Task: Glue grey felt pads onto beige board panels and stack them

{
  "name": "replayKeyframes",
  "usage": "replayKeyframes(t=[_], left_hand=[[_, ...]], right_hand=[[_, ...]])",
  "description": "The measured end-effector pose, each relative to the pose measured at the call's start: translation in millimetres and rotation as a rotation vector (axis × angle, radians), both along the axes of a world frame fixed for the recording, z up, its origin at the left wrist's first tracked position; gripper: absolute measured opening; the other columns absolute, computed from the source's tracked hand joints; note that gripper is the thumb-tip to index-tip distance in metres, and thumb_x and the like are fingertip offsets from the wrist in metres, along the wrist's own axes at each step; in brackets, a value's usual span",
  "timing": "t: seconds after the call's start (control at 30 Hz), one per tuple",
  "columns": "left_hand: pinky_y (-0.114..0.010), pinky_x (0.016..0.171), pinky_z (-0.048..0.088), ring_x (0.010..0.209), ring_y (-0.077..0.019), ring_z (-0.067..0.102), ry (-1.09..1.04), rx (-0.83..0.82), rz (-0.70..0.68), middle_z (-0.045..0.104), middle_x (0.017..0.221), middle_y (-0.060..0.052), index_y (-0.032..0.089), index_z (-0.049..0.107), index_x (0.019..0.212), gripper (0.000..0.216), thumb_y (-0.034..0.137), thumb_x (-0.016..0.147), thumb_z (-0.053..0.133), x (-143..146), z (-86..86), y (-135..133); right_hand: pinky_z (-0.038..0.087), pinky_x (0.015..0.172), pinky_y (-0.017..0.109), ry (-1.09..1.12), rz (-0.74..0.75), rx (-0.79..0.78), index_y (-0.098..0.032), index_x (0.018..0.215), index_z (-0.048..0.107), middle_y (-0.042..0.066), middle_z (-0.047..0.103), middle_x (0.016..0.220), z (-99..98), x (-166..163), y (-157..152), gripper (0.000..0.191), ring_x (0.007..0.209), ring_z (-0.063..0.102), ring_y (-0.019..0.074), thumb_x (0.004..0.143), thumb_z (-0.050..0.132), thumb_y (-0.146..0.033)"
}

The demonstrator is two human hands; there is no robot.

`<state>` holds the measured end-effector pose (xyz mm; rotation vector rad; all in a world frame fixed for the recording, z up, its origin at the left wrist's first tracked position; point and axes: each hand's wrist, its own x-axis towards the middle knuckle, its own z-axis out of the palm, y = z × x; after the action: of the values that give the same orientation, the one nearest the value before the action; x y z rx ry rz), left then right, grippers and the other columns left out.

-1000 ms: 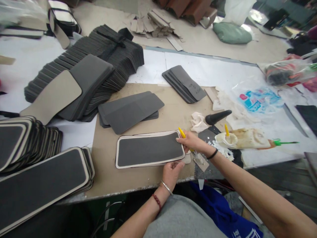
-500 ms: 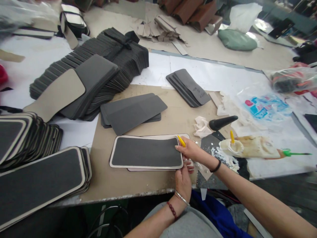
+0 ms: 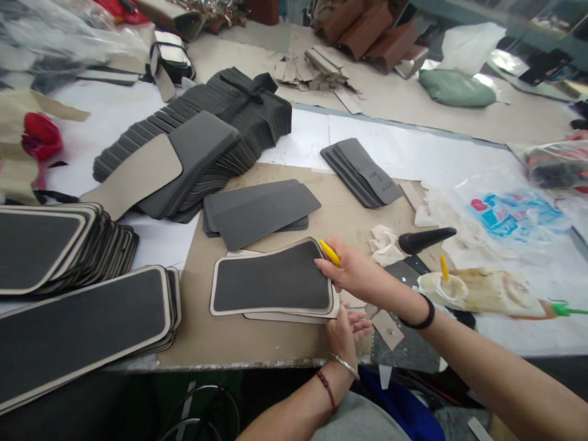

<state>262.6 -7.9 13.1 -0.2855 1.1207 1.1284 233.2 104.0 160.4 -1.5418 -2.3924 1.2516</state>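
My right hand (image 3: pixel 342 263) is closed round a yellow pointed tool (image 3: pixel 329 252), and its thumb and fingers also pinch the upper right corner of a dark grey panel (image 3: pixel 271 278) with a pale border. That corner is bent up off the table. My left hand (image 3: pixel 345 331) lies palm up at the lower right corner, its fingers stretched out and its thumb near the edge; whether it touches the panel I cannot tell. Partly hidden underneath is a pale-faced piece (image 3: pixel 287 318). Plain grey panels (image 3: pixel 271 208) lie just behind.
Bordered panels are stacked at left (image 3: pixel 87 324). Behind them rises a large bundle of dark pieces (image 3: pixel 206 116). To the right are a black tapered tool (image 3: pixel 427 239), crumpled tissue (image 3: pixel 384 244), a glue container (image 3: pixel 443 286) and a printed plastic bag (image 3: pixel 517 211).
My right hand has lifted the panel's upper right corner, bending it upward. My left hand's fingers now stretch out further to the right. The whole view has shifted slightly.
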Motion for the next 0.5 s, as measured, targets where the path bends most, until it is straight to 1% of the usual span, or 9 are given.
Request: replayKeyframes(t=[0.1,0.17,0.27,0.3,0.33,0.37,0.43,0.47,0.5], left_hand=[[-0.028,0.055,0.049,0.051,-0.0164,0.061,-0.105,-0.028,0.044,0.064,0.063,-0.009,0.007,0.05,0.102,0.033,0.028,0.08,0.041,1.8,8.0,6.6],[-0.028,0.054,0.048,0.05,-0.0158,0.06,-0.228,-0.047,0.031,0.064,0.061,-0.009,0.006,0.052,0.096,0.031,0.029,0.082,0.037,-1.2,13.9,8.2],[-0.029,0.055,0.048,0.051,-0.0178,0.061,-0.486,-0.031,-0.188,0.064,0.061,-0.013,0.002,0.057,0.085,0.041,0.036,0.085,0.034,-19.7,19.8,3.3],[-0.03,0.057,0.049,0.054,-0.0189,0.063,-0.548,0.002,-0.25,0.064,0.063,-0.014,0.001,0.059,0.083,0.042,0.036,0.085,0.037,-30.7,20.5,-0.4],[-0.03,0.06,0.049,0.058,-0.0197,0.064,-0.578,0.041,-0.266,0.065,0.065,-0.015,0.0,0.061,0.082,0.039,0.034,0.084,0.04,-44.3,20.3,-4.9],[-0.03,0.064,0.049,0.064,-0.0197,0.065,-0.576,0.086,-0.213,0.067,0.069,-0.015,0.001,0.062,0.084,0.034,0.03,0.083,0.044,-60.3,19.2,-10.1],[-0.028,0.073,0.049,0.072,-0.0171,0.065,-0.481,0.142,0.048,0.069,0.076,-0.013,0.006,0.064,0.088,0.025,0.021,0.083,0.046,-97.6,14.8,-21.4],[-0.028,0.076,0.048,0.074,-0.015,0.064,-0.401,0.183,0.214,0.07,0.079,-0.01,0.011,0.064,0.094,0.024,0.018,0.084,0.044,-117.7,12.0,-26.8],[-0.028,0.077,0.048,0.076,-0.0144,0.064,-0.342,0.191,0.332,0.07,0.08,-0.007,0.016,0.063,0.099,0.026,0.017,0.085,0.041,-137.9,9.5,-31.9]], right_hand=[[0.033,0.04,0.017,0.138,0.088,-0.048,-0.02,0.08,0.038,-0.009,0.045,0.046,38.5,-24.7,6.8,0.009,0.037,0.047,0.0072,0.08,0.046,-0.025],[0.033,0.039,0.017,0.206,0.118,-0.066,-0.02,0.078,0.038,-0.009,0.046,0.046,61.2,-37.0,9.3,0.011,0.037,0.048,0.0069,0.079,0.048,-0.026],[0.033,0.037,0.017,0.239,0.136,-0.109,-0.02,0.077,0.038,-0.009,0.045,0.044,77.9,-40.6,9.8,0.015,0.036,0.046,0.0066,0.078,0.05,-0.03],[0.032,0.037,0.017,0.235,0.127,-0.127,-0.02,0.076,0.038,-0.009,0.044,0.043,76.9,-36.9,9.7,0.017,0.035,0.045,0.0065,0.078,0.051,-0.031],[0.032,0.036,0.017,0.226,0.108,-0.146,-0.02,0.076,0.038,-0.01,0.043,0.042,72.2,-30.9,9.5,0.019,0.035,0.043,0.0063,0.078,0.051,-0.033],[0.031,0.036,0.017,0.215,0.081,-0.167,-0.02,0.075,0.037,-0.01,0.042,0.042,64.1,-22.8,9.3,0.021,0.034,0.042,0.0061,0.078,0.05,-0.036],[0.03,0.035,0.017,0.194,0.015,-0.223,-0.021,0.075,0.036,-0.01,0.041,0.042,39.9,-2.2,9.0,0.025,0.033,0.04,0.0057,0.078,0.05,-0.041],[0.03,0.035,0.017,0.189,-0.017,-0.254,-0.021,0.075,0.035,-0.01,0.04,0.042,25.2,9.3,8.6,0.027,0.034,0.039,0.0056,0.077,0.05,-0.044],[0.03,0.035,0.017,0.194,-0.048,-0.289,-0.021,0.076,0.035,-0.011,0.039,0.043,9.8,20.9,8.0,0.029,0.034,0.039,0.0055,0.077,0.051,-0.046]])
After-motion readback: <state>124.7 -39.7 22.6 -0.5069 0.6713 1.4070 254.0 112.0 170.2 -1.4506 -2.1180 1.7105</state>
